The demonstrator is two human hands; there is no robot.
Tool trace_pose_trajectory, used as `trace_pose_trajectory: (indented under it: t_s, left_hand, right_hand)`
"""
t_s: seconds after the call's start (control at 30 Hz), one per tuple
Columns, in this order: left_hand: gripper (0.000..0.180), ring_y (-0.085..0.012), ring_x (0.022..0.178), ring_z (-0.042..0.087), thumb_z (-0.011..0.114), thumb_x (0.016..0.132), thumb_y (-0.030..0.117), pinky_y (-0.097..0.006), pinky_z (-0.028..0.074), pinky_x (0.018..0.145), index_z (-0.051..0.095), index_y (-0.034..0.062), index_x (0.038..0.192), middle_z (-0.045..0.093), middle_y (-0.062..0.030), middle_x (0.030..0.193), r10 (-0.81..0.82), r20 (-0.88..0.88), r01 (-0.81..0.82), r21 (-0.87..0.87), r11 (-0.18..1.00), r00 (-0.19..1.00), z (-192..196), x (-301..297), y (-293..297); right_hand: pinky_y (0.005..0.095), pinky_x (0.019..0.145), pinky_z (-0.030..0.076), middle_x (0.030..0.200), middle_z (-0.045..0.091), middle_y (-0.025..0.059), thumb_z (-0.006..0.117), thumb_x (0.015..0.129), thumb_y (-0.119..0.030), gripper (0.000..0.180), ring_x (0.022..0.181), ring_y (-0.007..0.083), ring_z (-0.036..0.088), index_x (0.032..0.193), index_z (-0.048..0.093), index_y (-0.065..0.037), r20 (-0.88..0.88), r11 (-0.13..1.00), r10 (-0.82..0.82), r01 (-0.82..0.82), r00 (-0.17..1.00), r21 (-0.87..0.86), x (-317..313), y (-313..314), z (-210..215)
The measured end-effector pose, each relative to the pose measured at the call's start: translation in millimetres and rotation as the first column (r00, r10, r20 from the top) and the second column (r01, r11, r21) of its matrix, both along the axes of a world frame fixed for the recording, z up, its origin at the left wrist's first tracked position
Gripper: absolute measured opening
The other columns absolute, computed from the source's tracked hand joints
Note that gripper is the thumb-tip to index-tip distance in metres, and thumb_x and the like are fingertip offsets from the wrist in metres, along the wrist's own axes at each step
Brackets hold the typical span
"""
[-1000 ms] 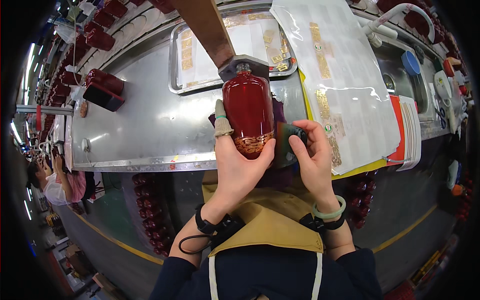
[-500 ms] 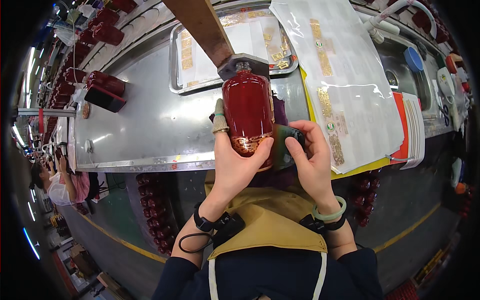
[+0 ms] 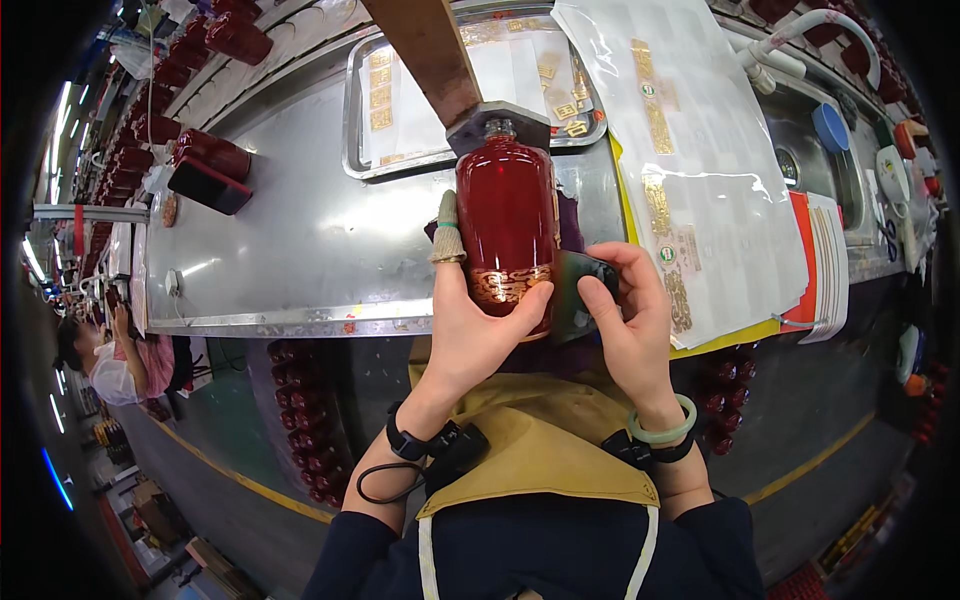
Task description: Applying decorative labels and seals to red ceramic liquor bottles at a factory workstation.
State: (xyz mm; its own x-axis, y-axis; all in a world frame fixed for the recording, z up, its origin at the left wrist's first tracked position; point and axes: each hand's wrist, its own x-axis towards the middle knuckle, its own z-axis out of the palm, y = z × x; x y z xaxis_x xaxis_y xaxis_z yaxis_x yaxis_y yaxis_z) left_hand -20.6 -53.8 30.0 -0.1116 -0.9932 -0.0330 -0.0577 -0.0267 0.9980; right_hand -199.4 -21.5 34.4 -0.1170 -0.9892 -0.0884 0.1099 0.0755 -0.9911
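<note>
Centrally, a glossy red bottle (image 3: 507, 225) with a gold band is gripped at its lower end by the left hand (image 3: 472, 325), whose thumb is covered by a knitted finger cot (image 3: 447, 235). Its base is hidden behind the fingers. A dark green pad (image 3: 575, 290) is pressed against the bottle's side by the right hand (image 3: 632, 325); its exact kind cannot be made out. The neck is held under a metal bracket (image 3: 497, 120) above the steel table (image 3: 300, 250).
</note>
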Motion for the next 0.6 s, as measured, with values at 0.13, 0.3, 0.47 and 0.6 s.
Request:
trace_pose_trajectory:
  t_s: [0.13, 0.3, 0.47, 0.6]
  left_hand:
    - [0.104, -0.0229, 0.127, 0.059, 0.077, 0.086, 0.002, -0.037, 0.052, 0.104, 0.007, -0.0029, 0.164, 0.049, -0.0192, 0.145, -0.065, -0.086, 0.063, -0.02, 0.998, 0.994, 0.7, 4.2, -0.8]
    - [0.103, -0.0235, 0.127, 0.059, 0.073, 0.087, -0.001, -0.036, 0.052, 0.104, 0.004, -0.0013, 0.164, 0.048, -0.018, 0.147, -0.078, -0.207, 0.075, -0.02, 0.997, 0.975, 4.2, 6.4, 2.2]
    - [0.104, -0.0234, 0.128, 0.058, 0.072, 0.088, -0.002, -0.036, 0.052, 0.104, 0.003, -0.0008, 0.165, 0.045, -0.0187, 0.149, -0.082, -0.189, 0.07, -0.071, 0.995, 0.978, 20.8, 2.1, 10.7]
    - [0.1, -0.0239, 0.125, 0.06, 0.075, 0.088, 0.002, -0.036, 0.052, 0.102, 0.01, -0.0023, 0.164, 0.048, -0.0199, 0.147, -0.001, -0.07, -0.007, -0.112, 0.994, 0.998, 10.0, -3.8, 10.1]
  right_hand:
    - [0.0251, 0.083, 0.052, 0.106, 0.069, 0.0059, 0.069, 0.099, -0.006, 0.025, 0.093, 0.0101, 0.065, 0.122, 0.061, 0.002, -0.044, 1.0, 0.001, -0.001, 0.999, -0.011, 0.6, -2.8, 2.4]
    - [0.0252, 0.083, 0.052, 0.104, 0.07, 0.0056, 0.07, 0.098, -0.005, 0.025, 0.092, 0.0104, 0.066, 0.12, 0.062, 0.002, -0.145, 0.997, 0.053, -0.06, 0.988, -0.04, 1.5, -4.0, 9.8]
    - [0.0246, 0.083, 0.052, 0.105, 0.069, 0.0054, 0.069, 0.098, -0.004, 0.025, 0.093, 0.0097, 0.066, 0.121, 0.061, 0.002, -0.118, 1.0, 0.022, -0.022, 0.993, 0.0, -2.3, -2.3, 11.4]
    - [0.0239, 0.085, 0.052, 0.107, 0.068, 0.006, 0.067, 0.1, -0.003, 0.025, 0.096, 0.0096, 0.065, 0.123, 0.059, 0.003, -0.078, 1.0, -0.003, 0.004, 0.997, 0.003, -2.2, -2.2, 9.0]
